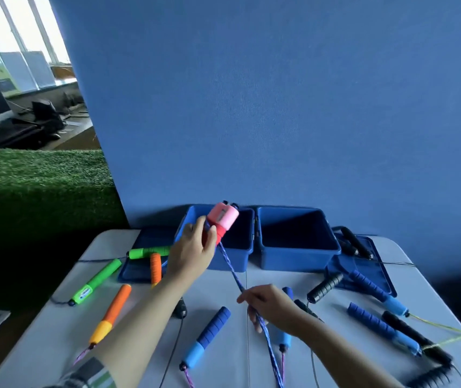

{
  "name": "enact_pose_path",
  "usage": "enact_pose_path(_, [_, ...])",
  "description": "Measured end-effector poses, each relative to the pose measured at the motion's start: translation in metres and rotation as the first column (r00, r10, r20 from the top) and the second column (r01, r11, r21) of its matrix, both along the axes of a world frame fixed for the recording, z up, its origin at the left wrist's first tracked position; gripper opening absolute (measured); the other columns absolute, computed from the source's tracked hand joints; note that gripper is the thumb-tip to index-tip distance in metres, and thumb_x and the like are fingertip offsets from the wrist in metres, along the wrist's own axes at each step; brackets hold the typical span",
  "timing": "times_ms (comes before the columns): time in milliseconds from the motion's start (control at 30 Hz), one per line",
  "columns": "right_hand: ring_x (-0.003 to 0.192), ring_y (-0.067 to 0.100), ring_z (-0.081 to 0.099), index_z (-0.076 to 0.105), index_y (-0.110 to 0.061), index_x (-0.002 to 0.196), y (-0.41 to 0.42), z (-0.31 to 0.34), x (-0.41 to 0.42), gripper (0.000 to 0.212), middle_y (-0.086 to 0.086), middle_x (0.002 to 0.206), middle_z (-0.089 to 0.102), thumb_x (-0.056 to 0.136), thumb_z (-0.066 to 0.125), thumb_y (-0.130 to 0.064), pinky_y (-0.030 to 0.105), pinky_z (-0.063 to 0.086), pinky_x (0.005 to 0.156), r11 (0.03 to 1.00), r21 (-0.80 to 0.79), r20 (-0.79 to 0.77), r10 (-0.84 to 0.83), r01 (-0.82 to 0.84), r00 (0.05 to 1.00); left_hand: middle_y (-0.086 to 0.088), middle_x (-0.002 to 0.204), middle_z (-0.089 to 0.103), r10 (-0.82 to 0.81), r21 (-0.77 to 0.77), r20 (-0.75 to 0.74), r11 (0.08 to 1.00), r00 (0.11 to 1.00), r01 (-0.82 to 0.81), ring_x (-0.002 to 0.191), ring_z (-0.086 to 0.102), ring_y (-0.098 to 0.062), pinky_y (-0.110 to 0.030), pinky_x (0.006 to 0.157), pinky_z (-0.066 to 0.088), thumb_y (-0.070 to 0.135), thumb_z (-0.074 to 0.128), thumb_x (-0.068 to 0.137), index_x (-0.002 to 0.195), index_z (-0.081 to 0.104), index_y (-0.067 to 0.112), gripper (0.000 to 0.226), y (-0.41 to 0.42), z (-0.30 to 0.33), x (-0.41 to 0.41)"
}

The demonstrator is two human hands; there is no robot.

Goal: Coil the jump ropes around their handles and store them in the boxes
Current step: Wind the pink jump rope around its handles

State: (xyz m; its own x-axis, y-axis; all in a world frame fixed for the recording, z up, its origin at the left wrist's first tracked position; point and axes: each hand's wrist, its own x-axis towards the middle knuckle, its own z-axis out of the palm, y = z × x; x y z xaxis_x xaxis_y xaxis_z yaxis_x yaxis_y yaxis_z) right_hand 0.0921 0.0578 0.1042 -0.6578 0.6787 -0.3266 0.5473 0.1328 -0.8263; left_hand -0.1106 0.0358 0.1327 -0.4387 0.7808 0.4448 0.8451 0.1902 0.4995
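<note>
Two hands work on one jump rope. The left hand (195,249) is up in the air over the left box (240,247). Its fingers (188,228) are curled around the pink and red handles (220,222) and hold them tight. The blue braided rope (233,271) runs from the handles down to the right hand (269,306), which hangs just above the tabletop (223,359). That hand's fingers are curled around the rope and grip it.

I think the handles are light and stiff, with soft foam that is easy to squeeze and does not slip. The middle of the handles looks like the best place to hold. The rope looks soft and bendy, so it should wrap easily, but it could slide loose if it is not kept tight. It is pulled straight between the hands now.

Both boxes stand open at the back of the tabletop. Many other jump ropes lie around them, not yet wrapped.
</note>
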Motion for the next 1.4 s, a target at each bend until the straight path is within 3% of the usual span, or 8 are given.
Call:
enact_pose_path(233, [0.06, 0.019, 0.044, 0.057, -0.013, 0.072, -0.014, 0.03, 0.004, 0.035, 0.0, 0.059, 0.051, 0.093, 0.044, -0.038, 0.025, 0.04, 0.056, 0.897, 0.417, 0.181, 0.076, -0.146, 0.981, -0.015, 0.08, 0.061, -0.042, -0.164, -0.208, 0.986, 0.977, 0.007, 0.049, 0.06, -0.033, -0.031, 0.036, 0.043, 0.047, 0.033, 0.092, 0.114, 0.062, 0.009, 0.052, -0.006, -0.028, -0.009])
enact_pose_path(467, [0.079, 0.022, 0.059, 0.064, -0.018, 0.089, 0.021, 0.067, 0.005, 0.02, 0.004, 0.082, 0.067, 0.092, 0.05, -0.033, 0.033, 0.047, 0.07, 0.738, 0.613, 0.228, 0.176, -0.281, 0.958, -0.004, 0.079, 0.062, -0.4, -0.276, -0.415, 0.911, 0.817, 0.306, 0.048, 0.058, -0.025, -0.028, 0.031, 0.037, 0.032, 0.035, 0.093, 0.125, 0.055, 0.014, 0.042, -0.018, -0.053, 0.009])
enact_pose_path(667, [0.075, 0.017, 0.063, 0.068, -0.016, 0.091, 0.063, 0.051, 0.01, 0.012, 0.004, 0.084, 0.07, 0.088, 0.062, -0.026, 0.028, 0.048, 0.073, 0.829, 0.513, 0.154, 0.166, -0.222, 0.974, -0.005, 0.094, 0.062, -0.635, -0.224, -0.307, 0.772, 0.709, 0.595, 0.071, 0.063, -0.028, -0.035, 0.051, 0.051, 0.037, 0.024, 0.102, 0.134, 0.039, 0.021, 0.039, -0.03, -0.048, 0.014])
enact_pose_path(833, [0.051, -0.004, 0.049, 0.07, -0.014, 0.084, 0.075, 0.048, 0.014, 0.002, -0.008, 0.062, 0.06, 0.083, 0.07, -0.015, 0.012, 0.04, 0.057, 0.907, 0.394, 0.003, 0.157, -0.145, 0.988, -0.005, 0.101, 0.061, -0.661, -0.175, -0.25, 0.749, 0.708, 0.639, 0.079, 0.063, -0.025, -0.032, 0.061, 0.052, 0.053, 0.03, 0.1, 0.137, 0.037, 0.022, 0.049, -0.039, -0.032, 0.015])
enact_pose_path(1000, [0.048, 0.004, 0.047, 0.073, -0.011, 0.092, 0.081, 0.044, 0.019, 0.009, 0.001, 0.061, 0.059, 0.084, 0.068, -0.012, 0.014, 0.04, 0.052, 0.959, 0.256, -0.094, 0.153, -0.125, 0.984, -0.004, 0.101, 0.063, -0.651, -0.156, -0.351, 0.749, 0.673, 0.643, 0.075, 0.064, -0.022, -0.028, 0.057, 0.052, 0.061, 0.041, 0.093, 0.139, 0.04, 0.02, 0.062, -0.042, -0.024, 0.012])
enact_pose_path(1100, [0.051, 0.01, 0.047, 0.073, -0.01, 0.094, 0.082, 0.037, 0.022, 0.012, 0.008, 0.061, 0.058, 0.085, 0.067, -0.017, 0.017, 0.041, 0.053, 0.978, 0.192, -0.153, 0.116, -0.085, 0.981, -0.002, 0.103, 0.062, -0.642, -0.133, -0.326, 0.758, 0.694, 0.638, 0.074, 0.065, -0.023, -0.031, 0.056, 0.053, 0.059, 0.039, 0.095, 0.14, 0.038, 0.025, 0.057, -0.042, -0.021, 0.008])
enact_pose_path(1233, [0.051, 0.012, 0.043, 0.067, -0.004, 0.075, 0.071, 0.031, 0.013, 0.019, 0.007, 0.059, 0.048, 0.085, 0.061, -0.018, 0.022, 0.038, 0.052, 0.98, -0.195, -0.428, -0.12, 0.038, 0.896, 0.002, 0.105, 0.061, -0.596, -0.065, -0.248, 0.796, 0.763, 0.601, 0.082, 0.065, -0.021, -0.034, 0.062, 0.055, 0.061, 0.038, 0.094, 0.137, 0.04, 0.03, 0.053, -0.039, -0.018, 0.005])
enact_pose_path(1400, [0.057, 0.011, 0.043, 0.061, 0.003, 0.083, 0.062, 0.027, 0.013, 0.026, 0.01, 0.07, 0.049, 0.098, 0.04, -0.003, 0.019, 0.042, 0.054, 0.921, -0.371, -0.444, -0.286, 0.116, 0.849, 0.006, 0.116, 0.061, -0.575, -0.01, -0.036, 0.818, 0.818, 0.575, 0.103, 0.062, -0.015, -0.034, 0.08, 0.053, 0.063, 0.038, 0.091, 0.135, 0.039, 0.037, 0.052, -0.035, -0.013, 0.01])
